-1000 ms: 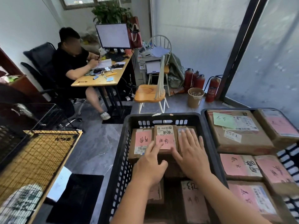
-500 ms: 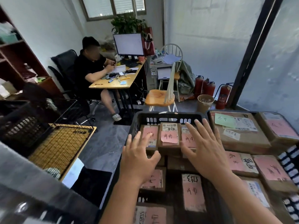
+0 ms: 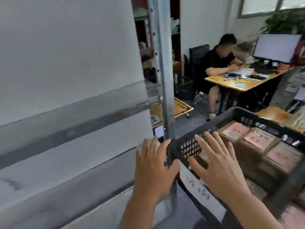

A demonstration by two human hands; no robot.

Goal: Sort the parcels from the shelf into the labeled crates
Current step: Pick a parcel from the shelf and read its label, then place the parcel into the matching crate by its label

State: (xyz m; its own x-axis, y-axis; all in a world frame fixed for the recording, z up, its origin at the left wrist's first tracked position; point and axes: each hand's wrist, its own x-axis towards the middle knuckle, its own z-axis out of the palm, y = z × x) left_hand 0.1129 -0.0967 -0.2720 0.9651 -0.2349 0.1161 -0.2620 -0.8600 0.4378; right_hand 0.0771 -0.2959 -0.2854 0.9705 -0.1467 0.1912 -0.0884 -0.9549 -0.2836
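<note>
Frame is motion-blurred. Black plastic crate (image 3: 189, 147) at 4 o'clock, perforated lattice walls, slotted rim, tilted in view with its near corner toward frame centre. White paper label (image 3: 200, 190) on its near outer wall, dark handwriting, unreadable. Inside the crate: brown cardboard parcels (image 3: 257, 139) packed side by side, tops carrying pink slips and white shipping labels; writing too blurred to read.

Left hand (image 3: 153, 169) at 6 o'clock, back to camera, fingers spread and straight, empty; fingertips overlap the crate's near corner, contact cannot be told. Right hand (image 3: 217, 164) just to its 3 o'clock, also back up, fingers fanned apart, nothing gripped, lying over the crate's near wall and rim; touching or hovering cannot be told.

Grey metal shelf upright (image 3: 162, 66) with punched holes runs from 12 o'clock down to centre, just at 9 o'clock of the crate corner. Pale shelf boards (image 3: 66, 55) with metal crossbars fill the 9 o'clock half.

At 2 o'clock, well apart: seated person in black shirt (image 3: 217, 63) at a wooden desk (image 3: 244, 83), monitor (image 3: 277, 47) at desk's far end, plant (image 3: 287, 20) behind it.
</note>
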